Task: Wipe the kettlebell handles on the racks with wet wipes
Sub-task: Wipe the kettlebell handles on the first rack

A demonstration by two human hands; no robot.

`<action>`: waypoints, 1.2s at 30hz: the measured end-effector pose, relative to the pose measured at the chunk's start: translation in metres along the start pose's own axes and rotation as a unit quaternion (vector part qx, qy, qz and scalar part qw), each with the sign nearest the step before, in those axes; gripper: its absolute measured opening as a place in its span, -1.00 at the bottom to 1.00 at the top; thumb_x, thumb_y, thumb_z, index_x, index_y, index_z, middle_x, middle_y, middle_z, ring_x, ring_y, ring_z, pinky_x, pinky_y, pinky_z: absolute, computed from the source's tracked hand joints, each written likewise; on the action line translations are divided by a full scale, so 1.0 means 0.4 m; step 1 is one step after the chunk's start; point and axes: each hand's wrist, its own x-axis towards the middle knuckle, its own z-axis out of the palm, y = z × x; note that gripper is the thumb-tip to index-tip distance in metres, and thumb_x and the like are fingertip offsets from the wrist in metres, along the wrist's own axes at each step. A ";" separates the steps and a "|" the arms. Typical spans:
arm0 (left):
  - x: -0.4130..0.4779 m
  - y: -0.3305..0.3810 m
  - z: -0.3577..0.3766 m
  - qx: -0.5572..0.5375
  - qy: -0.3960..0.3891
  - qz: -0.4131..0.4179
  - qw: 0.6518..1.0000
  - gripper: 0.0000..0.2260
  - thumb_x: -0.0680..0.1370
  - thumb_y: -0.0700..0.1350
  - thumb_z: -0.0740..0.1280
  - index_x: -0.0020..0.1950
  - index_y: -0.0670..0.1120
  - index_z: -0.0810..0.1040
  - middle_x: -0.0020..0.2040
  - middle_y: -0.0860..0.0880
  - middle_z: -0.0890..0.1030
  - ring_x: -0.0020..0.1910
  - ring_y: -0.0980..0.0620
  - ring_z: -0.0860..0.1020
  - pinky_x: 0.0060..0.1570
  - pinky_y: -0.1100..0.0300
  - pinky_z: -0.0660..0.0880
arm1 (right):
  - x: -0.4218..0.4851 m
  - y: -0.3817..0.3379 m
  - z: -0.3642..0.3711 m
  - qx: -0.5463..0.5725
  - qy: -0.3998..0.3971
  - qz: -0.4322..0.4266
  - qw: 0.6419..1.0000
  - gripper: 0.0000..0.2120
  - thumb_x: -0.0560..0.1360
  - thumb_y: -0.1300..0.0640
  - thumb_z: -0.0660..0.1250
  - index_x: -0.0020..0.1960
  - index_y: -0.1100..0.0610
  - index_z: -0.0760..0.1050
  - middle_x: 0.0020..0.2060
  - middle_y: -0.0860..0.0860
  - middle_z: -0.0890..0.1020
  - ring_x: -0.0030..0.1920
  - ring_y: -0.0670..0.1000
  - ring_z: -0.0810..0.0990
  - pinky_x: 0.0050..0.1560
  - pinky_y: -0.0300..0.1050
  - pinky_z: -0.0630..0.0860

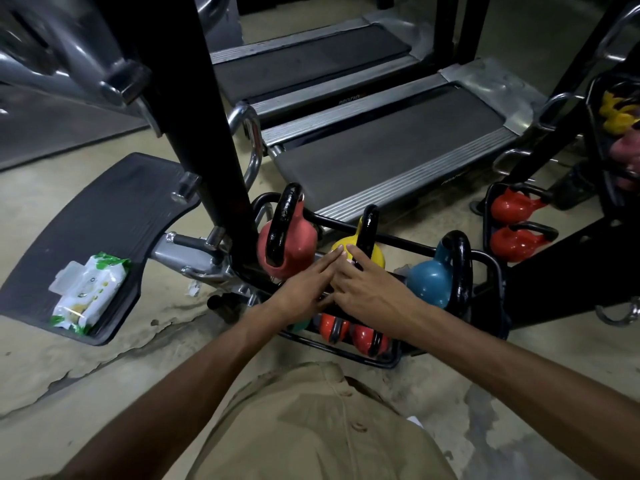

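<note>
A low black rack point(498, 271) holds a pink kettlebell point(301, 247), a yellow kettlebell point(377, 256) and a blue kettlebell point(429, 278), each with a black handle. My left hand point(304, 289) and my right hand point(370, 289) reach side by side, fingers straight, with their fingertips on the yellow kettlebell at the foot of its handle point(369, 226). A small white scrap point(349, 261) shows between the fingertips; what it is cannot be told. A pack of wet wipes point(86, 292) lies with its lid open on a black footplate point(104, 216) to the left.
Red kettlebells point(363, 336) sit on the rack's lower tier. A second rack at the right holds two red kettlebells point(509, 206) and a yellow one point(616, 112) higher up. A black upright post point(221, 133) stands just left of the rack. Two treadmills point(381, 147) lie behind.
</note>
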 end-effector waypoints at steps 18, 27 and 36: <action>0.023 0.016 -0.013 0.045 -0.053 -0.068 0.995 -0.16 0.60 0.05 0.42 0.71 -0.02 -0.04 0.70 0.13 -0.11 0.65 0.14 0.02 0.56 0.08 0.27 | -0.075 -0.136 0.106 0.521 0.276 0.525 0.614 -0.74 0.60 0.30 0.36 0.15 -0.04 0.58 0.02 -0.18 0.67 0.07 -0.20 0.64 0.07 -0.25 0.60; 0.019 0.010 0.000 0.035 -0.038 -0.062 0.997 -0.18 0.60 0.07 0.42 0.70 0.04 -0.01 0.69 0.18 -0.13 0.65 0.16 0.06 0.47 0.08 0.41 | -0.040 -0.010 0.072 0.720 0.114 0.456 0.511 -0.74 0.70 0.19 0.21 0.20 0.03 0.66 0.05 -0.03 0.75 0.05 -0.17 0.69 0.00 -0.33 0.55; 0.016 0.008 0.006 0.039 -0.032 -0.062 0.997 -0.17 0.60 -0.07 0.43 0.70 -0.04 -0.04 0.70 0.08 -0.08 0.65 0.10 0.05 0.56 0.15 0.25 | -0.093 -0.096 0.074 0.523 0.272 0.409 0.697 -0.83 0.53 0.39 0.36 -0.04 0.14 0.53 -0.08 -0.05 0.58 -0.03 -0.04 0.58 -0.03 -0.15 0.56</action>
